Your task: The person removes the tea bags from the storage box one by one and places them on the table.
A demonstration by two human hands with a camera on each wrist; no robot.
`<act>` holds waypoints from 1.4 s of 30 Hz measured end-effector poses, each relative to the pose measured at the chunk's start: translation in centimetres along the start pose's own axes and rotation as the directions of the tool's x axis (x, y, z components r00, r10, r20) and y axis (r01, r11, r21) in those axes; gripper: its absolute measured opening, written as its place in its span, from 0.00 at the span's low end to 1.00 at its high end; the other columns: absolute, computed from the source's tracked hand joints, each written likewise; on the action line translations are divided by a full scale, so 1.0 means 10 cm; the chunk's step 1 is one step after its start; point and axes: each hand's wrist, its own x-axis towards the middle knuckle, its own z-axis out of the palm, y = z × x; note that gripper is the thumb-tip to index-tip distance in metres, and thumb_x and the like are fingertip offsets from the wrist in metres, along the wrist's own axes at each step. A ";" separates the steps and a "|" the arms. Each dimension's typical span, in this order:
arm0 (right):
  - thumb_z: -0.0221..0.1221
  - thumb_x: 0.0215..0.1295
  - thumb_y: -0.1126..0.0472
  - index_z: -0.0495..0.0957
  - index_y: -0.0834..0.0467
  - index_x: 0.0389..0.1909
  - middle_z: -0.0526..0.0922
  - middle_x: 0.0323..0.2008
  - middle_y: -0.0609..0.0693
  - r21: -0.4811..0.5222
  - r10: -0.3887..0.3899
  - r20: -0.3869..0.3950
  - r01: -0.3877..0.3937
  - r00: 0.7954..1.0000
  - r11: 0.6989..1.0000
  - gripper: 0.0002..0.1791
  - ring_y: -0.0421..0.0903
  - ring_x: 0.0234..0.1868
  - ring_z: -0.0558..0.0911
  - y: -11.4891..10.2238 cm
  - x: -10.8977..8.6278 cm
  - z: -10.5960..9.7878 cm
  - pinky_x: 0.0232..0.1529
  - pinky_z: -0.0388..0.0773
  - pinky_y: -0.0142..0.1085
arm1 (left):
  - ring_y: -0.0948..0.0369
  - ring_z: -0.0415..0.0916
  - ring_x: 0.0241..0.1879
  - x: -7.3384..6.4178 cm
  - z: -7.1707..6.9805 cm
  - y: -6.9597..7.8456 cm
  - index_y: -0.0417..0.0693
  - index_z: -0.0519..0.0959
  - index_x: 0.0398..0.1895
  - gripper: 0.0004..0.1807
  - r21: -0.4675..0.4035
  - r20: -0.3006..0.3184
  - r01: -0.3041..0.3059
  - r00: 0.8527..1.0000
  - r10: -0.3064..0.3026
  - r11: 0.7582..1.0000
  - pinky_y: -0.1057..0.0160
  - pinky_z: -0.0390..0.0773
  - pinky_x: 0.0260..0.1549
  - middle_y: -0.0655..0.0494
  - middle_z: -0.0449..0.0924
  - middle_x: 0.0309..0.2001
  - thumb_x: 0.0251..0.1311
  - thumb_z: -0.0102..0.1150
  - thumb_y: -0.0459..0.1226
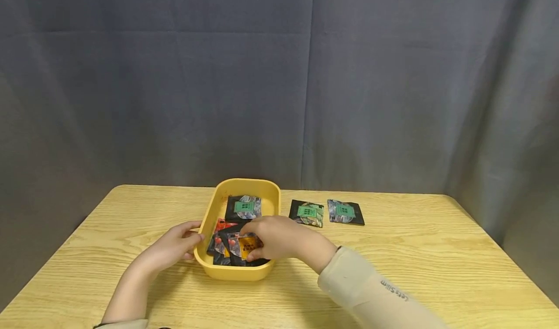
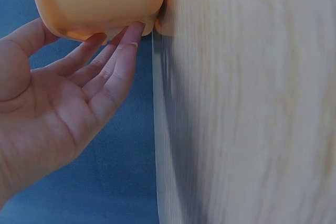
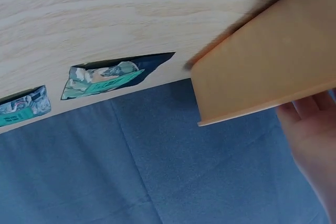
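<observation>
Two square, glossy black sachets [image 1: 307, 213] with green labels lie flat on the wood-grain table [image 1: 436, 261], right of a smooth yellow bin [image 1: 233, 273] with rounded corners. Left hand [image 1: 176, 244]: at the bin's left side, fingers loosely extended, tips on the outer wall, no tight grip. Right hand [image 1: 275, 237]: inside the bin, thumb and fingers spread about an orange-labelled sachet [image 1: 249, 244] (can't tell if it's pinched; the wall hides the fingertips in the right wrist view). That sachet lies on an overlapping pile near the bin's front; a green-labelled sachet [image 1: 244, 207] sits farther back inside. Beige sleeve [image 1: 375, 290], printed lettering. Creased grey-blue curtain [image 1: 244, 101] behind.
</observation>
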 end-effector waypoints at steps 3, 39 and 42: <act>0.68 0.61 0.44 0.77 0.47 0.63 0.80 0.55 0.42 -0.011 0.020 0.027 -0.020 0.999 1.000 0.30 0.37 0.46 0.79 -0.01 0.03 0.02 0.47 0.76 0.33 | 0.46 0.79 0.49 0.00 0.01 0.00 0.20 0.54 0.70 0.29 0.007 -0.006 0.010 1.000 -0.010 1.000 0.50 0.81 0.42 0.27 0.74 0.55 0.74 0.44 0.33; 0.69 0.61 0.49 0.78 0.52 0.59 0.81 0.54 0.47 -0.215 -0.058 -0.191 0.016 0.980 0.976 0.27 0.43 0.47 0.82 -0.09 0.02 0.02 0.46 0.79 0.35 | 0.50 0.80 0.46 -0.01 0.00 0.00 0.19 0.55 0.69 0.29 -0.005 0.011 -0.023 1.000 0.023 1.000 0.52 0.81 0.42 0.29 0.75 0.53 0.74 0.44 0.33; 0.68 0.62 0.54 0.81 0.51 0.52 0.83 0.47 0.44 -0.174 -0.101 -0.242 0.059 0.965 0.983 0.18 0.39 0.37 0.82 -0.08 0.01 -0.01 0.36 0.78 0.29 | 0.49 0.79 0.47 0.00 0.00 0.00 0.19 0.55 0.69 0.29 -0.005 0.006 -0.020 1.000 0.020 1.000 0.51 0.81 0.42 0.28 0.74 0.54 0.74 0.44 0.33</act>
